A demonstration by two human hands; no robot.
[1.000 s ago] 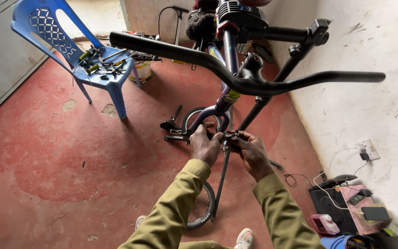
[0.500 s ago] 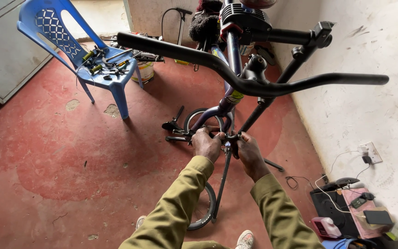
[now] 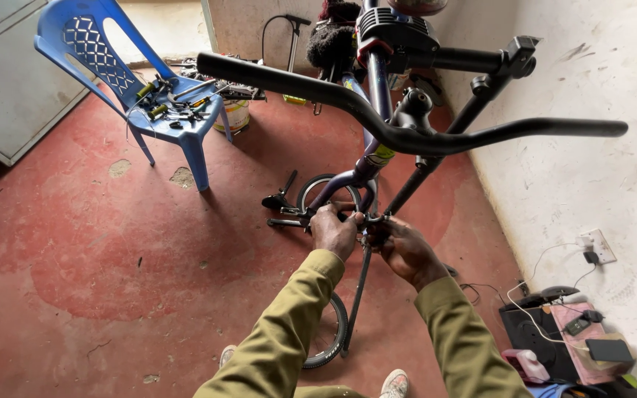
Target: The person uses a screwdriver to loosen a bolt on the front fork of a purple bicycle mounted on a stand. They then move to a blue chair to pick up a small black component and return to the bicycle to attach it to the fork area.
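Both hands at work low on a bicycle clamped in a repair stand (image 3: 436, 177): left hand (image 3: 335, 231) and right hand (image 3: 401, 249) closed together around a small fitting (image 3: 372, 221) atop the thin fork leg (image 3: 357, 295), just above the front wheel (image 3: 328, 335). Fingers curled tight, gripping. Black handlebar (image 3: 407, 136) stretched across overhead. Seen behind on red floor: blue plastic chair (image 3: 105, 59) loaded with tools (image 3: 175, 99), paint tin (image 3: 236, 114), floor pump (image 3: 293, 37). At right, charger cables near wall socket (image 3: 599, 247).
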